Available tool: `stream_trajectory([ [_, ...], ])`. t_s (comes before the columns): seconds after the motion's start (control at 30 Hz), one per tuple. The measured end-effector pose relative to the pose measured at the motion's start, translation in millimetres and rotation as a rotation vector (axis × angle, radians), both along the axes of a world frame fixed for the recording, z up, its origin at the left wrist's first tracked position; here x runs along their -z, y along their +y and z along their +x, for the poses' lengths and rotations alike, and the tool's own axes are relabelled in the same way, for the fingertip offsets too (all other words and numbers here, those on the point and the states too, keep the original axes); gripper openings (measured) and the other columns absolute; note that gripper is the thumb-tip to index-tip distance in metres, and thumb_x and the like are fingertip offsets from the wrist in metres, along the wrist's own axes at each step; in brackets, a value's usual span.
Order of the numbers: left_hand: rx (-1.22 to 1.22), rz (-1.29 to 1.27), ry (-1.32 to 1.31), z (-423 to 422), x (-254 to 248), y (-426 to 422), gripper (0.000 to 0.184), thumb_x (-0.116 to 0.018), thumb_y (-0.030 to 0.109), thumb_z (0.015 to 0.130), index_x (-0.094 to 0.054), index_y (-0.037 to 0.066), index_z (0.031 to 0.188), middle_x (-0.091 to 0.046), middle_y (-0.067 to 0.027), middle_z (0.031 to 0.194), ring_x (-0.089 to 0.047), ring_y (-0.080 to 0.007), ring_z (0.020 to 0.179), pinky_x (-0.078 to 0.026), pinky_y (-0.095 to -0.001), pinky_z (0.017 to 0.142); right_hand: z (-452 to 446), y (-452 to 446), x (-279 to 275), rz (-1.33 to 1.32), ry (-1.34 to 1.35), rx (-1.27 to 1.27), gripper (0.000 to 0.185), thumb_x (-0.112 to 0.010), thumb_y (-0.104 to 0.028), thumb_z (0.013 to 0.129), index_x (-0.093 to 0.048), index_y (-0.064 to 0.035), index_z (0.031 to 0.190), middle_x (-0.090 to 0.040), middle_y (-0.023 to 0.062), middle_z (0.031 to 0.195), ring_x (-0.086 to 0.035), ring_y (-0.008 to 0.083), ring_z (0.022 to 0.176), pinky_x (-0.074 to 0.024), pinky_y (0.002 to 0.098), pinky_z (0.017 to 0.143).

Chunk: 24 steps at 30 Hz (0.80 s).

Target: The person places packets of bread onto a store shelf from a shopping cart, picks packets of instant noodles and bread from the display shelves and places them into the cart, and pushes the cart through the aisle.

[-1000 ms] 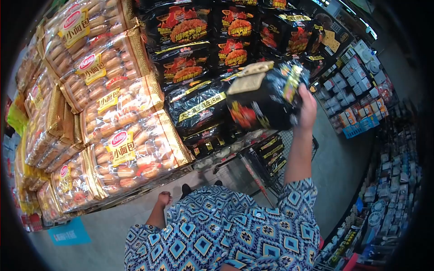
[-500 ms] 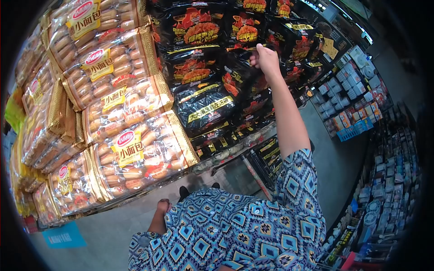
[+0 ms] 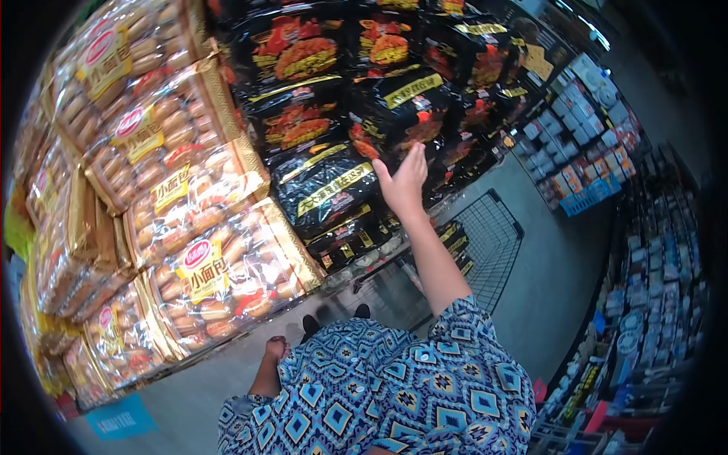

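My right hand (image 3: pixel 406 178) is stretched out with thumb and fingers apart, at the lower part of a black noodle-style snack package (image 3: pixel 406 98). The fingers seem to lie against its front; firm contact is hard to judge. Below and left of this hand is another shiny black package (image 3: pixel 326 189) with a yellow strip of print. My left hand (image 3: pixel 277 348) hangs low by my side, its fingers curled in and nothing visible in them.
Stacked clear bags of small bread rolls (image 3: pixel 201 277) fill the left of the display. A wire shopping cart (image 3: pixel 493 250) stands beyond my right arm. Shelves of goods (image 3: pixel 644 303) line the right side, and a blue basket (image 3: pixel 591 196) sits farther back.
My right hand has let go of the black package's upper edge, moved down and opened against its front. That package now faces me more fully. The cart has come into view.
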State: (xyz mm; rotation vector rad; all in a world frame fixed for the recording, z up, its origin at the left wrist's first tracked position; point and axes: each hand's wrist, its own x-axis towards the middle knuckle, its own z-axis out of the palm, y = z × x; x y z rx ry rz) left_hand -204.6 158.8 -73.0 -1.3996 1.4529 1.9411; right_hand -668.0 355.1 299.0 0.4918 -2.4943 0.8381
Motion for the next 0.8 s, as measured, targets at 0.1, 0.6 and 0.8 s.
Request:
stream_trajectory([
  [0.1,0.096,-0.037,-0.046,-2.8,-10.3,-6.8,0.011,-0.047,0.014,0.089,-0.054,0.006,0.091,-0.057,-0.0123,0.07,-0.05,-0.0193,0.042,-0.036,-0.0308,0.033,-15.1,-7.2,-4.4,0.04,-0.024,0.085,0.096,-0.062,-0.047,0.083,-0.016,0.0186,0.136,-0.021,0.0365,0.142,-0.02,0.0442,0.135,-0.0147,0.0496,0.111],
  [0.6,0.076,-0.019,-0.103,-39.0,-2.5,-0.3,0.023,-0.051,0.021,0.091,-0.056,0.007,0.108,-0.063,-0.0095,0.078,-0.058,-0.0176,0.054,-0.045,-0.029,0.043,-15.2,75.2,-23.5,-0.325,-0.181,-0.103,0.062,-0.067,-0.036,0.081,-0.049,0.005,0.124,-0.049,0.0255,0.128,-0.048,0.0357,0.119,-0.0368,0.0414,0.101],
  [0.8,0.308,-0.085,-0.082,-52.8,-22.9,15.8,0.025,-0.054,0.021,0.09,-0.056,0.005,0.108,-0.064,-0.0094,0.079,-0.059,-0.0178,0.058,-0.047,-0.0295,0.05,-22.5,287.2,134.5,-0.303,-0.468,0.314,0.031,-0.059,-0.029,0.084,-0.066,-0.0001,0.092,-0.067,0.0174,0.083,-0.065,0.0297,0.077,-0.0502,0.0363,0.072],
])
